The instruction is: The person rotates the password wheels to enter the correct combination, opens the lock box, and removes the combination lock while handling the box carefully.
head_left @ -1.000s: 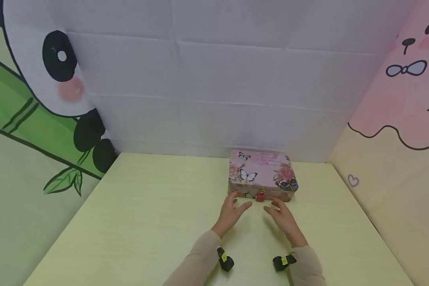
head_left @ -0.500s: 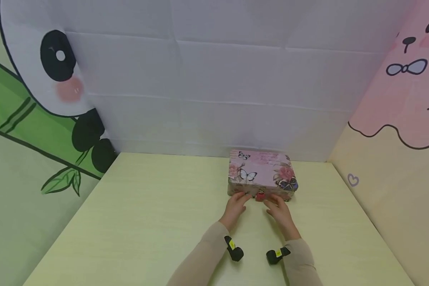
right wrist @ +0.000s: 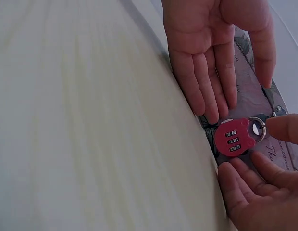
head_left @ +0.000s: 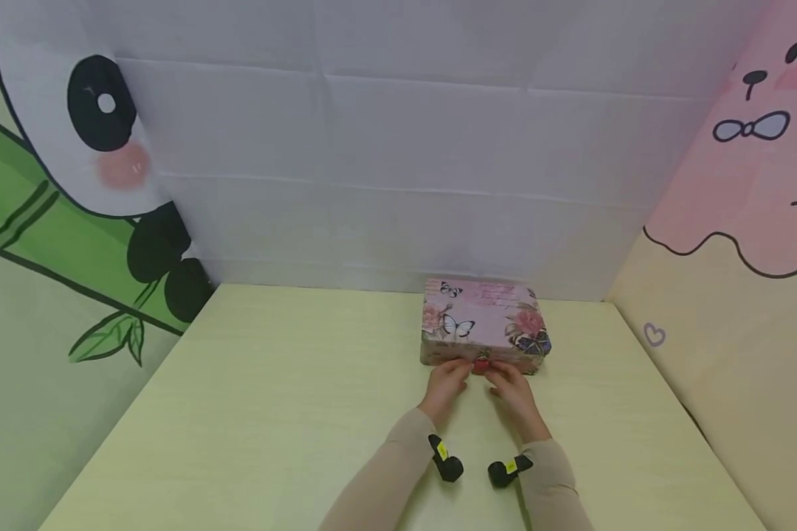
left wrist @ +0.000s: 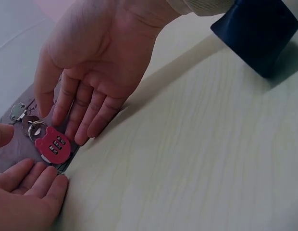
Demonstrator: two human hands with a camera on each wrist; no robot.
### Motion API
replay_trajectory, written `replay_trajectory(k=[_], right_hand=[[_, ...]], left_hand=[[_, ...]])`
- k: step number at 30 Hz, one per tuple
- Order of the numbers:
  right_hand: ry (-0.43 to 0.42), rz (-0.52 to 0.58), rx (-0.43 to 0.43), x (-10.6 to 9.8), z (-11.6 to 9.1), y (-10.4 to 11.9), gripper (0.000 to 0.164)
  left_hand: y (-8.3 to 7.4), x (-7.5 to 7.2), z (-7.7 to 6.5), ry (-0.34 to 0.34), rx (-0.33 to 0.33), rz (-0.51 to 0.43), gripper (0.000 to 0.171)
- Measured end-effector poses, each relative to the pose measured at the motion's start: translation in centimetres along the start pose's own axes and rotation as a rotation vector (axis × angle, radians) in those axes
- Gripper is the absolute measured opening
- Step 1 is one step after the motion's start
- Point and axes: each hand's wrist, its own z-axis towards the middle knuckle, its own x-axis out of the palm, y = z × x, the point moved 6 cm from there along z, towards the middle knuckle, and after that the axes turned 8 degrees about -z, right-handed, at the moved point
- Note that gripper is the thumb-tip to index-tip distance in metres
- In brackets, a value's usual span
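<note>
One panda-painted wall [head_left: 153, 177] stands well out to the left of both hands, and the pale tabletop [head_left: 292, 405] spreads between it and them. The left hand [head_left: 443, 387] reaches in first: its fingers lie extended and relaxed, thumb apart, tips just beside the near edge of a red padlock [right wrist: 230, 137], and it has hold of nothing that I can make out. Between the two hands hangs that padlock, its ring-shaped shackle [left wrist: 30, 134] linked to a metal clasp [right wrist: 279, 111] on the front of a floral box [head_left: 485, 310], which sits just beyond the fingertips. To the padlock's other side the right hand [head_left: 513, 392] mirrors the left, fingers mostly straight and loose, no grip showing; whether either hand touches the padlock is too close to call.

As for progress, the work on the padlock looks barely begun. Both hands are in place around it, but the lid is down and the padlock remains on the clasp. The number dials [right wrist: 233, 140] are too small to read, and whether the shackle is locked cannot be told. Farther right of the hands rises a pink-painted wall [head_left: 724, 184].
</note>
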Motion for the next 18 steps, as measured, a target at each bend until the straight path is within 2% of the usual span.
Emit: replay_trajectory(k=[18], right_hand=[[-0.016,-0.055,0.005,-0.12,0.44,-0.75,0.039]], left_hand=[[0.73,0.44,0.31,0.016,0.030,0.013,0.031]])
